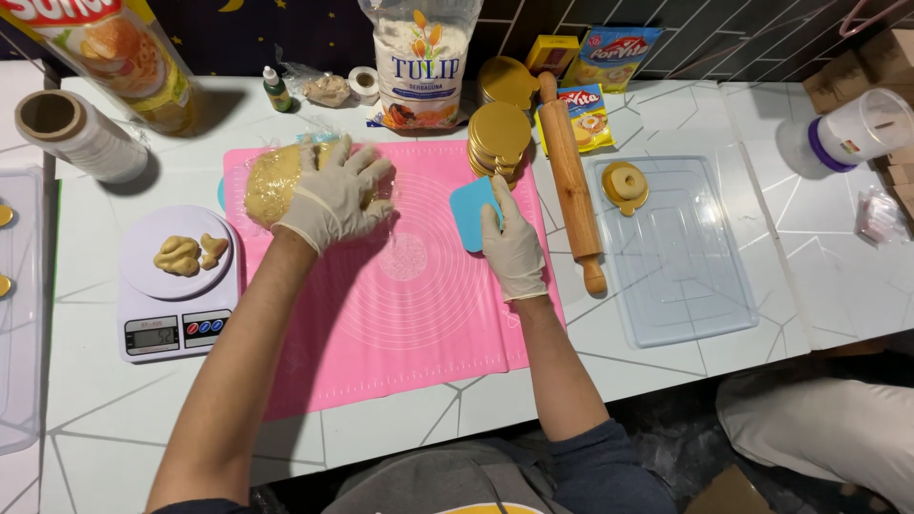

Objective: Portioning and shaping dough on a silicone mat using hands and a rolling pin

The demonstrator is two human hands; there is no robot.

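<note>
1. Pink mat [409,314] covers the middle of the white worktop [666,381], and the dough [271,181] sits at the mat's far left corner, a big yellow lump under clear wrap.
2. Left hand [335,197], gloved, lies flat and spread on the dough, pressing rather than gripping. Right hand [509,246], also gloved, is closed on a blue scraper [471,211] near the mat's far right part.
3. Judging by what lies about, a little is portioned: two small bits of dough rest on the scale [176,286] by the worktop's left edge, and one ring-shaped piece on a gold disc [625,186] sits at the far left corner of the clear tray [676,257]. Most of the dough looks whole, and the mat's middle is bare.
4. A stack of gold discs [500,141] stands at the mat's far edge, just beside a rolling pin [569,181] that lies between mat and tray. A flour bag [419,62] stands at the worktop's far edge, and a roll of film [81,133] lies near the far left corner.
5. Hard to make out: how much wrap covers the dough, since the left hand hides its right part. Another tray at the left edge is cut off, so its contents barely show. Packets behind the pin are partly hidden.
</note>
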